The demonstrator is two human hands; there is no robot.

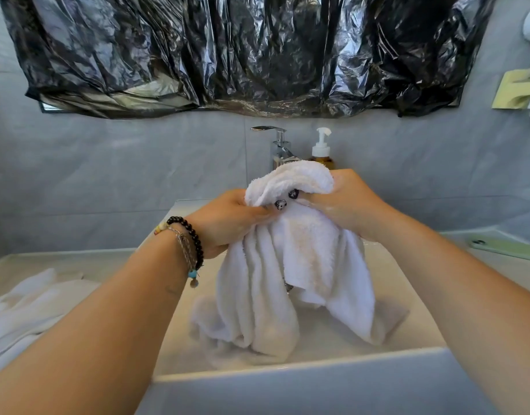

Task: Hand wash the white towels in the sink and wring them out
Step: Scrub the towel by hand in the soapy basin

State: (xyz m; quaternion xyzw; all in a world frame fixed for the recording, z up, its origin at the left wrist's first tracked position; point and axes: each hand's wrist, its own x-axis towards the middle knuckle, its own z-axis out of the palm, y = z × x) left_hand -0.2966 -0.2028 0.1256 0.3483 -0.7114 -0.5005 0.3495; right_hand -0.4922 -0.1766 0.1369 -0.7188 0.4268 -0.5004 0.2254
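1. White terry cloth fills the middle of the head view: a towel (pixel 299 259) is held up over the sink (pixel 302 372), gathered at its top and hanging down in long folds, so its long axis runs roughly vertical, top toward the faucet (pixel 278 146) and bottom toward the sink's near rim.
2. The towel's lower ends spread and rest on the sink basin floor, bunched to the left and right of the hanging middle.
3. The left hand (pixel 227 220) grips the towel's gathered top from the left of the sink's centre, fingers curled tightly into the cloth; beaded bracelets (pixel 187 235) circle that wrist.
4. The right hand (pixel 344 202) grips the same bunch from the right, fingers curled round a folded hump of towel, dark painted nails showing against the white.
5. The two hands sit just beside each other, almost touching, above the back half of the sink.
6. Behind the sink, beside the faucet, stands a soap pump bottle (pixel 321 148).
7. Left of the sink, on the counter, lies another heap of white towels (pixel 27 307).
8. Above the sink, black plastic sheeting (pixel 242 49) covers the wall.
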